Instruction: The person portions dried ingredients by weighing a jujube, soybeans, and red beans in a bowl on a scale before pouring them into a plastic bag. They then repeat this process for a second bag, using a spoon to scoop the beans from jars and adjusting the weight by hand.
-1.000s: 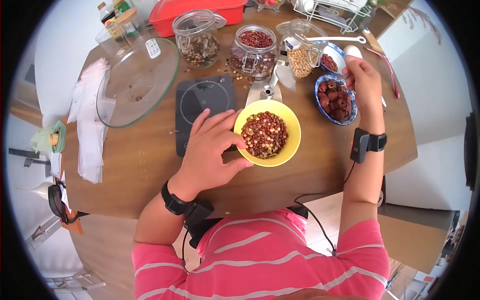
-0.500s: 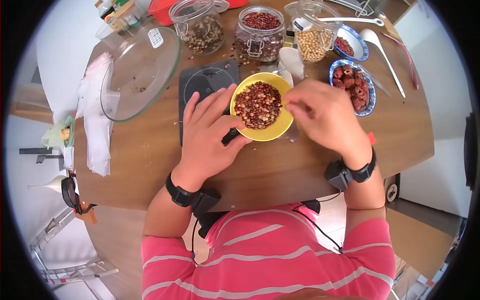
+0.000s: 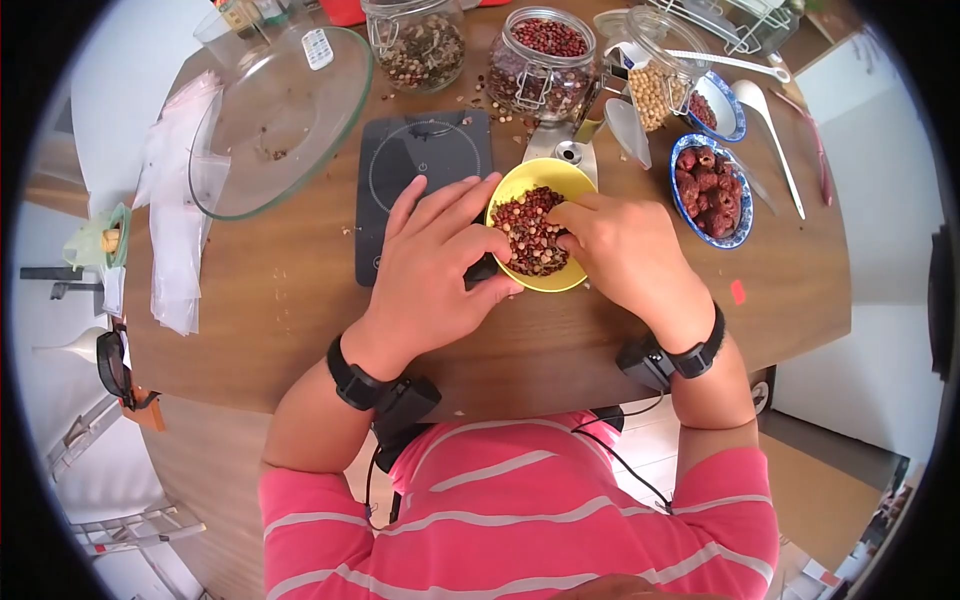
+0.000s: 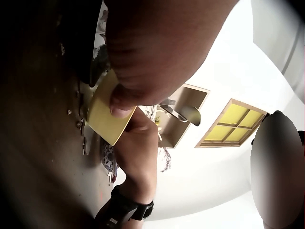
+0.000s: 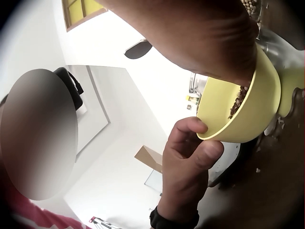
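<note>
A yellow bowl [image 3: 542, 172] holds a mix of red and pale beans [image 3: 528, 225]. My left hand [image 3: 425, 275] grips its near left rim, thumb outside and index finger over the edge. The right wrist view shows that grip from the side on the bowl [image 5: 259, 107]. From the right, my right hand [image 3: 635, 255] reaches over the rim with bent fingers, its fingertips down among the beans. Whether those fingertips pinch anything I cannot tell, since the wall hides them in both wrist views. Left of the bowl lies a dark kitchen scale [image 3: 420, 150].
Glass jars of dried goods stand behind, including a red bean jar [image 3: 540, 80]. At right are a blue-patterned bowl [image 3: 743, 228] of dark red dried fruit and a white spoon [image 3: 775, 135]. A large glass dish [image 3: 270, 195] and plastic bags [image 3: 178, 240] lie at left.
My right hand has left the white spoon, now lying on the table at right, and come down and left into the yellow bowl. The left hand keeps its grip on the rim.
</note>
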The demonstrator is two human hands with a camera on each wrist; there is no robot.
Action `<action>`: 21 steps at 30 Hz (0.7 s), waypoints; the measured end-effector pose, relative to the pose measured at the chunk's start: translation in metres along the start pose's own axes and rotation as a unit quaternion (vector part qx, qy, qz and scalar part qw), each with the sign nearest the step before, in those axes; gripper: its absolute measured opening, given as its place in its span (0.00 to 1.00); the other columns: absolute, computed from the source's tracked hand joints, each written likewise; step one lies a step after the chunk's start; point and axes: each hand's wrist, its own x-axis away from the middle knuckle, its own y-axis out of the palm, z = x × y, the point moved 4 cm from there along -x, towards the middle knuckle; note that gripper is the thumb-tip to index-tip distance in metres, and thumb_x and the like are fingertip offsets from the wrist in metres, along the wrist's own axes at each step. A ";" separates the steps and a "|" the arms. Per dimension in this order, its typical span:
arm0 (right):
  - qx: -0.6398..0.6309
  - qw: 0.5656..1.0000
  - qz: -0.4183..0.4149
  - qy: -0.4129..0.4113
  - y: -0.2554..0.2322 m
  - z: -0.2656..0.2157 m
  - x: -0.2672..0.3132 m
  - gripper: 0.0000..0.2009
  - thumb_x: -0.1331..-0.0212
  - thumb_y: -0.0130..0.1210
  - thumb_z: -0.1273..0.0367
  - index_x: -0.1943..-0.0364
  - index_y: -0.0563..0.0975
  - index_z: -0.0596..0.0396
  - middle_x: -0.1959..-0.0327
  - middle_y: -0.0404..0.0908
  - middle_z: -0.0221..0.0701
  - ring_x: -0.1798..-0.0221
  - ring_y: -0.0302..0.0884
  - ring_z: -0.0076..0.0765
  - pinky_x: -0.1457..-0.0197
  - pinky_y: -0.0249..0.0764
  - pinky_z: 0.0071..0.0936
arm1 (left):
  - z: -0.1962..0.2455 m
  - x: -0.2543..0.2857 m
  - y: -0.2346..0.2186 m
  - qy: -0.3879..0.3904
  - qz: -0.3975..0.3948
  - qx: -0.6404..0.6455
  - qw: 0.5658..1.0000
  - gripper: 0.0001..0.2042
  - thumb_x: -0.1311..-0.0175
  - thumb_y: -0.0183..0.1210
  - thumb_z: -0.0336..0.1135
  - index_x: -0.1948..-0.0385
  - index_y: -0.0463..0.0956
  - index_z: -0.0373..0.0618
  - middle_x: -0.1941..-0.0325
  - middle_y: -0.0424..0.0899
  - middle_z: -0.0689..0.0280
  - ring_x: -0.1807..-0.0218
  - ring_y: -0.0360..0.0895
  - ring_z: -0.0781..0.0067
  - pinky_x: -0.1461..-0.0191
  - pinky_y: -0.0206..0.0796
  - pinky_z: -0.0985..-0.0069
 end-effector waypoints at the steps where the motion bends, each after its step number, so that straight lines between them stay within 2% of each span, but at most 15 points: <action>1: -0.002 1.000 0.007 -0.002 0.000 0.000 0.000 0.05 0.43 0.59 0.70 0.64 0.83 0.47 0.68 0.84 0.32 0.66 0.87 0.46 0.66 0.80 0.42 | -0.001 -0.001 0.001 -0.003 -0.003 0.006 1.000 0.17 0.53 0.79 0.43 0.67 0.80 0.53 0.28 0.79 0.59 0.26 0.72 0.53 0.19 0.49 0.49; 3: -0.003 1.000 0.016 -0.005 -0.001 0.001 -0.002 0.03 0.42 0.59 0.70 0.66 0.83 0.48 0.70 0.84 0.33 0.66 0.87 0.46 0.66 0.80 0.43 | -0.002 -0.001 0.002 -0.006 -0.002 0.014 1.000 0.17 0.53 0.79 0.43 0.66 0.80 0.53 0.28 0.79 0.59 0.26 0.72 0.53 0.19 0.49 0.49; 5: 0.013 1.000 -0.015 0.008 0.003 0.002 -0.002 0.08 0.45 0.68 0.67 0.62 0.85 0.47 0.69 0.86 0.34 0.66 0.86 0.45 0.65 0.79 0.42 | -0.003 0.000 0.004 -0.007 -0.004 0.021 1.000 0.17 0.53 0.79 0.43 0.66 0.80 0.53 0.28 0.79 0.59 0.26 0.72 0.53 0.19 0.49 0.49; 7: 0.031 0.999 -0.012 0.011 0.003 -0.001 -0.004 0.06 0.44 0.67 0.66 0.64 0.85 0.47 0.71 0.86 0.35 0.67 0.86 0.46 0.66 0.79 0.43 | -0.004 -0.001 0.006 -0.010 -0.007 0.024 1.000 0.16 0.52 0.77 0.42 0.64 0.81 0.54 0.28 0.79 0.59 0.27 0.72 0.56 0.19 0.49 0.48; 11: 0.050 0.998 -0.001 0.024 0.006 0.001 -0.007 0.04 0.42 0.65 0.65 0.70 0.84 0.46 0.77 0.84 0.36 0.70 0.86 0.47 0.68 0.78 0.45 | -0.003 -0.004 0.008 -0.017 -0.019 0.028 0.999 0.17 0.52 0.78 0.42 0.63 0.81 0.54 0.28 0.78 0.59 0.26 0.71 0.55 0.19 0.48 0.48; 17: 0.018 0.999 0.022 0.042 -0.005 0.012 -0.003 0.05 0.42 0.66 0.63 0.69 0.85 0.46 0.76 0.85 0.35 0.69 0.86 0.47 0.67 0.79 0.44 | -0.001 -0.003 0.012 -0.038 -0.055 0.009 0.998 0.19 0.53 0.79 0.41 0.60 0.81 0.53 0.29 0.79 0.56 0.24 0.69 0.51 0.17 0.44 0.47; 19: -0.008 0.998 0.038 0.040 -0.010 0.016 -0.001 0.06 0.42 0.65 0.62 0.70 0.84 0.46 0.76 0.85 0.35 0.67 0.87 0.47 0.66 0.80 0.45 | 0.002 0.000 0.012 -0.023 -0.058 -0.013 0.998 0.22 0.51 0.78 0.40 0.53 0.81 0.53 0.27 0.76 0.53 0.23 0.67 0.49 0.16 0.42 0.46; 20: -0.031 0.998 0.049 0.040 -0.012 0.018 0.000 0.06 0.43 0.66 0.61 0.70 0.84 0.46 0.76 0.85 0.35 0.68 0.87 0.48 0.66 0.79 0.46 | 0.006 0.000 0.008 -0.025 -0.057 -0.017 0.998 0.22 0.51 0.78 0.40 0.53 0.81 0.53 0.27 0.76 0.53 0.23 0.67 0.49 0.16 0.42 0.46; 21: -0.054 0.996 0.060 0.039 -0.014 0.019 0.000 0.07 0.43 0.68 0.61 0.70 0.84 0.46 0.75 0.85 0.35 0.68 0.86 0.49 0.65 0.79 0.46 | 0.013 -0.001 0.000 -0.022 -0.030 -0.032 0.999 0.25 0.49 0.77 0.40 0.48 0.79 0.52 0.25 0.74 0.52 0.22 0.66 0.50 0.16 0.44 0.48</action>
